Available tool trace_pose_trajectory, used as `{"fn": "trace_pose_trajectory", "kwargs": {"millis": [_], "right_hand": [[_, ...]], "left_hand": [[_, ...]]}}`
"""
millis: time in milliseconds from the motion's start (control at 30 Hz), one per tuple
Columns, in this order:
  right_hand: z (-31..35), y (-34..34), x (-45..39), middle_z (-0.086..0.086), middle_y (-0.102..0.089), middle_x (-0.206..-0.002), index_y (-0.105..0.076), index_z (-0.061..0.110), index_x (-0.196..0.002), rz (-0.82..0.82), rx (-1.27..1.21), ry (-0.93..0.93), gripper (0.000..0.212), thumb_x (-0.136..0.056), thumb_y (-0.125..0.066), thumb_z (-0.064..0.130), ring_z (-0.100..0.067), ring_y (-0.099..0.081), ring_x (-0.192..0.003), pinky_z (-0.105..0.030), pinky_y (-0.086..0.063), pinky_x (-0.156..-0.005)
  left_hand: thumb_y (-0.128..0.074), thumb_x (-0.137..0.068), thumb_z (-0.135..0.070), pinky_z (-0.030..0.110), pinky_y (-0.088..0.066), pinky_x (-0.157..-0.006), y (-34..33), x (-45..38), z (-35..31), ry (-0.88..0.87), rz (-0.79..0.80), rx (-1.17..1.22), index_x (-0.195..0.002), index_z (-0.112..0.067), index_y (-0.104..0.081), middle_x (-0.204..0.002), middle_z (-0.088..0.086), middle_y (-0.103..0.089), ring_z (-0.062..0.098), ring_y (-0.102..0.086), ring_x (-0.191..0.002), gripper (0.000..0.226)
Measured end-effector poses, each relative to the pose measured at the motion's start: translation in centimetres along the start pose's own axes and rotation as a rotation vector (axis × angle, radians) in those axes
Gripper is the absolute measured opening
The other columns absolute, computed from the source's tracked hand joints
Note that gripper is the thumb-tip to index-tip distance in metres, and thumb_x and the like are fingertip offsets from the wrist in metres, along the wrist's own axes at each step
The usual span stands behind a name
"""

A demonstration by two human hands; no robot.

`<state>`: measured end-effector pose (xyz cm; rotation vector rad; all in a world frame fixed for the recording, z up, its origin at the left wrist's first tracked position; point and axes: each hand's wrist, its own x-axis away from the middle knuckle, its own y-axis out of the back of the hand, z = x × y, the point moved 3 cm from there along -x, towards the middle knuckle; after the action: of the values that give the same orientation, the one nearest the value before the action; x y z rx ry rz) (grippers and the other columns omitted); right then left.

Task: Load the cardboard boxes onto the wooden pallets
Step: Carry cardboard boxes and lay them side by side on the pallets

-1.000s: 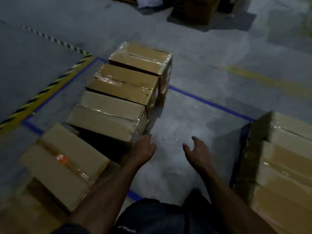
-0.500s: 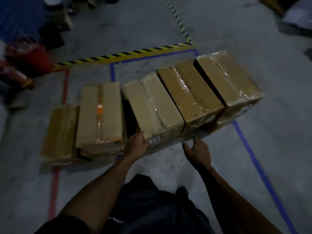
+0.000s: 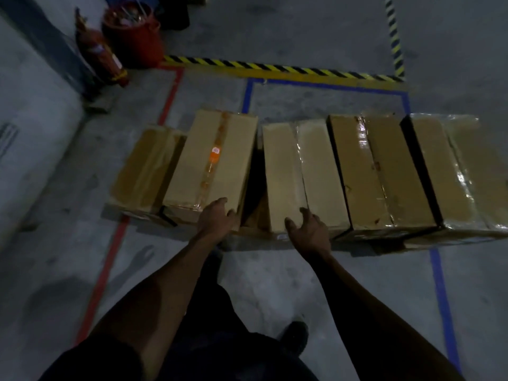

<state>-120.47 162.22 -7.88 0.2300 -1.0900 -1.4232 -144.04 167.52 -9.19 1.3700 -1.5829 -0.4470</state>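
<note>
A: Item one, far left: low box [image 3: 143, 171], lying on the floor [image 3: 275, 284], partly tucked under its neighbour.

B: Next?

A: Item two: orange-label box [image 3: 211, 160], taped along the top seam, its near end touched by the left hand [image 3: 217, 215]. Fingers lie loosely spread over the top edge; nothing gripped.

B: Then the gap?

A: A dark wedge-shaped gap, then item three: pale box [image 3: 299, 174]. The right hand [image 3: 310, 232] is at its near end, thumb spread wide, fingers lightly curled against the face; no firm hold that I can make out.

B: And to the right?

A: Item four: glossy-taped box [image 3: 365, 174], touching item three. Item five: wrapped box [image 3: 450, 171], far right, shiny film over it. All five sit in a row inside the blue floor tape [image 3: 437, 270]. No pallet is visible.

B: Handling notes?

A: Judged stiff-walled and long, likely weighty enough for two hands. Tape and film look slick, so bare cardboard is the better purchase. Best hold: one hand under each bottom edge of the long sides, using the gap for finger room. Corners may crush if dropped.
</note>
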Motion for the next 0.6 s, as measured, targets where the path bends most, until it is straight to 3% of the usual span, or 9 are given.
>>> {"fn": "trace_pose_trajectory", "kwargs": {"millis": [200, 300, 367, 433, 467, 533, 600], "right_hand": [[7.6, -6.6, -7.9, -0.016, -0.052, -0.144, -0.044, 0.011, -0.146, 0.015, -0.226, -0.15, 0.063, -0.096, -0.058, 0.046, -0.034, -0.048, -0.132, -0.043, -0.042, -0.108], [11.3, -10.3, -12.4, -0.012, -0.056, -0.14, -0.048, 0.011, -0.143, 0.027, -0.394, -0.265, 0.076, -0.088, -0.056, 0.062, -0.033, -0.053, -0.128, -0.042, -0.045, -0.106], [12.7, -12.5, -15.6, -0.013, -0.052, -0.146, -0.043, 0.013, -0.148, 0.031, -0.479, -0.351, 0.078, -0.089, -0.057, 0.062, -0.032, -0.05, -0.132, -0.047, -0.044, -0.108], [13.8, -14.2, -18.5, -0.013, -0.045, -0.152, -0.036, 0.013, -0.152, 0.02, -0.542, -0.438, 0.075, -0.094, -0.058, 0.054, -0.033, -0.045, -0.136, -0.045, -0.041, -0.11], [14.2, -15.1, -19.9, -0.012, -0.042, -0.153, -0.034, 0.013, -0.153, 0.016, -0.57, -0.472, 0.076, -0.094, -0.058, 0.053, -0.033, -0.043, -0.138, -0.045, -0.04, -0.111], [14.4, -16.8, -22.7, -0.013, -0.04, -0.154, -0.029, 0.014, -0.155, 0.021, -0.637, -0.528, 0.081, -0.092, -0.061, 0.054, -0.033, -0.043, -0.138, -0.048, -0.039, -0.112], [14.7, -18.3, -25.4, -0.013, -0.042, -0.153, -0.028, 0.014, -0.155, 0.03, -0.662, -0.552, 0.085, -0.089, -0.064, 0.054, -0.034, -0.045, -0.136, -0.051, -0.042, -0.109]], "left_hand": [[-0.057, -0.094, -0.034, 0.034, -0.043, -0.098, 3.3, -11.6, 5.7, 0.167, 0.008, 0.199, -0.139, -0.013, -0.049, -0.139, 0.01, -0.054, 0.031, -0.053, -0.123, 0.05], [-0.06, -0.093, -0.038, 0.035, -0.04, -0.101, 5.1, -19.2, 9.3, 0.277, 0.02, 0.348, -0.141, -0.007, -0.047, -0.142, 0.014, -0.051, 0.032, -0.05, -0.127, 0.058], [-0.06, -0.088, -0.054, 0.042, -0.041, -0.105, 5.3, -24.3, 12.2, 0.324, 0.036, 0.419, -0.137, -0.004, -0.048, -0.141, 0.019, -0.051, 0.036, -0.049, -0.126, 0.072], [-0.057, -0.067, -0.081, 0.051, -0.043, -0.103, 4.4, -29.4, 15.7, 0.385, 0.039, 0.484, -0.136, -0.011, -0.05, -0.138, 0.016, -0.053, 0.038, -0.051, -0.123, 0.099], [-0.054, -0.058, -0.084, 0.053, -0.043, -0.103, 3.6, -31.7, 17.5, 0.415, 0.034, 0.527, -0.137, -0.015, -0.049, -0.139, 0.014, -0.052, 0.037, -0.051, -0.124, 0.105], [-0.051, -0.057, -0.08, 0.053, -0.042, -0.105, 3.7, -34.7, 18.4, 0.46, 0.013, 0.569, -0.14, -0.018, -0.047, -0.143, 0.012, -0.05, 0.036, -0.049, -0.128, 0.103], [-0.054, -0.075, -0.07, 0.048, -0.036, -0.11, 5.2, -36.2, 17.1, 0.485, -0.009, 0.593, -0.145, -0.016, -0.043, -0.149, 0.012, -0.043, 0.035, -0.042, -0.133, 0.089]]}}
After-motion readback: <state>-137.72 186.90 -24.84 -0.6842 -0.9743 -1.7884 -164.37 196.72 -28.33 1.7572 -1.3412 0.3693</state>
